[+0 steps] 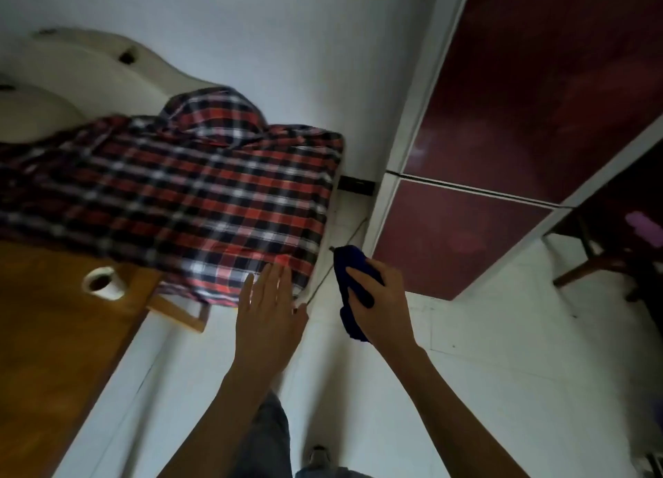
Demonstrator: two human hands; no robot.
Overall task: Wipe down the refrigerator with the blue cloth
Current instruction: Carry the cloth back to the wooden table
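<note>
White wall and pale floor tiles surround your hands; wiping looks barely begun.
Your right hand (382, 298) grips the bunched dark-blue cloth (349, 280), just beside the maroon, white-framed refrigerator (502, 126) to its right. Your left hand (269, 309), fingers spread, touches the red plaid fabric (186, 190). No containers show.
</note>
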